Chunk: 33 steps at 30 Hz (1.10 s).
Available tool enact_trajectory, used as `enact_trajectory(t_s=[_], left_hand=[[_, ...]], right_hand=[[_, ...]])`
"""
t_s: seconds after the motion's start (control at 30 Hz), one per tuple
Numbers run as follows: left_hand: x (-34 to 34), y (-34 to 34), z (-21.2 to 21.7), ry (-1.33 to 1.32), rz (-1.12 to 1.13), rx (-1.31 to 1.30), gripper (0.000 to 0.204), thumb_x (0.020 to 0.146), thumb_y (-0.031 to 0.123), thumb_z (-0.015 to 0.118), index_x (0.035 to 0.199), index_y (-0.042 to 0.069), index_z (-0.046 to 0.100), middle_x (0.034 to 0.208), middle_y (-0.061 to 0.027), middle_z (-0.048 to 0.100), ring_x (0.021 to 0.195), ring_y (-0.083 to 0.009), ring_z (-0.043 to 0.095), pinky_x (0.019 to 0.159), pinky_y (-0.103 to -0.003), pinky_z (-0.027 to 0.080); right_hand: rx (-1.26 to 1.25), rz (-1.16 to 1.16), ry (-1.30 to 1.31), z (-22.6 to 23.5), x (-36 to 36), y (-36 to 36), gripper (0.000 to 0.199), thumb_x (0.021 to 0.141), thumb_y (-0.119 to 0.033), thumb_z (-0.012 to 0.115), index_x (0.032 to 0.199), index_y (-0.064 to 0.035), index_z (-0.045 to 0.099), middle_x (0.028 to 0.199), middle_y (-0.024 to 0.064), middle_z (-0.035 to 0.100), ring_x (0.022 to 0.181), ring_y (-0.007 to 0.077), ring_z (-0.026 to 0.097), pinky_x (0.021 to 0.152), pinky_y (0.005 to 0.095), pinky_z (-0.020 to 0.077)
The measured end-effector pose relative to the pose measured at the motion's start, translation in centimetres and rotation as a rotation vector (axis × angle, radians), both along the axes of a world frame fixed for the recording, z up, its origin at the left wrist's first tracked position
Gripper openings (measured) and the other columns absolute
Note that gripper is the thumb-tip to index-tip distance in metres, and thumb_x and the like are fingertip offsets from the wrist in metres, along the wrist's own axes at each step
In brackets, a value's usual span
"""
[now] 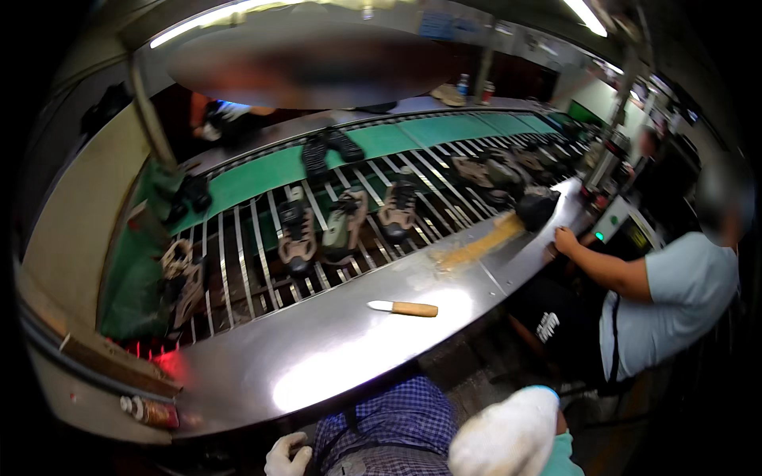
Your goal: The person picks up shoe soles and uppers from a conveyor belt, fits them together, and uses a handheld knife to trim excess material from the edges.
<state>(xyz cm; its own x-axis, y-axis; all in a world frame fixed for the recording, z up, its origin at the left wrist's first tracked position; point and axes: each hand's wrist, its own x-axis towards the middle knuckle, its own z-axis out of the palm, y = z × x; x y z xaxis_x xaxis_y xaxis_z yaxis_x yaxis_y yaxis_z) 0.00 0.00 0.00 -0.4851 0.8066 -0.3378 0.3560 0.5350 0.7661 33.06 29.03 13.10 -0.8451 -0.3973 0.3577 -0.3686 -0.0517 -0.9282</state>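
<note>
My left hand (287, 455), in a white glove, hangs low at the bottom edge beside the blue checked cloth (389, 424) over my lap. Its fingers curl loosely, with the thumb apart and nothing seen in them. My right hand (505, 435), also white-gloved, is raised close to the camera and looks large and blurred; its fingers cannot be made out. A knife (402, 309) with a short pale blade and wooden handle lies on the shiny metal ledge (238, 373), beyond both hands. Several brown, green and black shoes (298, 236) rest on the roller conveyor (238, 254) behind it.
A green belt (381, 143) with black shoes (315, 156) runs along the far side. At right a co-worker (675, 278) sits by a machine with a green light (600, 236). A small can (151, 412) lies at the ledge's left end. A yellowish patch (484, 242) marks the ledge.
</note>
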Motion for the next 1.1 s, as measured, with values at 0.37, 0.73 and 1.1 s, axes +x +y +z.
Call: enact_trajectory(t_s=[0.37, 0.73, 1.1], left_hand=[[-2.2, 4.6, 2.9, 0.195, -0.131, 0.324, 0.034, 0.099, 0.011, 0.075, 0.130, -0.001, 0.071, 0.121, -0.0159, 0.077, 0.117, -0.0273, 0.071, 0.106, -0.038, 0.054], [-11.1, 14.8, -2.1, 0.296, 0.120, 0.363, 0.046, 0.097, 0.028, 0.073, 0.135, 0.002, 0.070, 0.126, -0.0201, 0.073, 0.113, -0.0313, 0.075, 0.101, -0.041, 0.060], [-25.6, 29.6, 4.3, 0.858, -0.108, 0.271, 0.061, 0.095, 0.031, 0.073, 0.148, 0.006, 0.056, 0.146, -0.0191, 0.061, 0.130, -0.0399, 0.061, 0.110, -0.050, 0.052]], right_hand=[[-0.147, -0.845, -0.381, 0.8, 2.2, 0.6, 0.043, 0.100, -0.017, 0.076, 0.138, 0.0016, 0.067, 0.122, 0.0097, 0.070, 0.111, 0.0183, 0.067, 0.101, 0.0349, 0.0557], [0.067, -1.133, -0.496, -13.6, -15.7, 8.4, 0.033, 0.100, -0.010, 0.072, 0.130, 0.0031, 0.069, 0.109, 0.0085, 0.073, 0.095, 0.0159, 0.070, 0.085, 0.0303, 0.0599], [0.519, -1.220, -0.242, -17.3, -36.5, 9.6, 0.032, 0.102, -0.035, 0.070, 0.123, -0.0108, 0.076, 0.117, 0.0144, 0.079, 0.103, 0.0312, 0.078, 0.091, 0.0399, 0.0616]])
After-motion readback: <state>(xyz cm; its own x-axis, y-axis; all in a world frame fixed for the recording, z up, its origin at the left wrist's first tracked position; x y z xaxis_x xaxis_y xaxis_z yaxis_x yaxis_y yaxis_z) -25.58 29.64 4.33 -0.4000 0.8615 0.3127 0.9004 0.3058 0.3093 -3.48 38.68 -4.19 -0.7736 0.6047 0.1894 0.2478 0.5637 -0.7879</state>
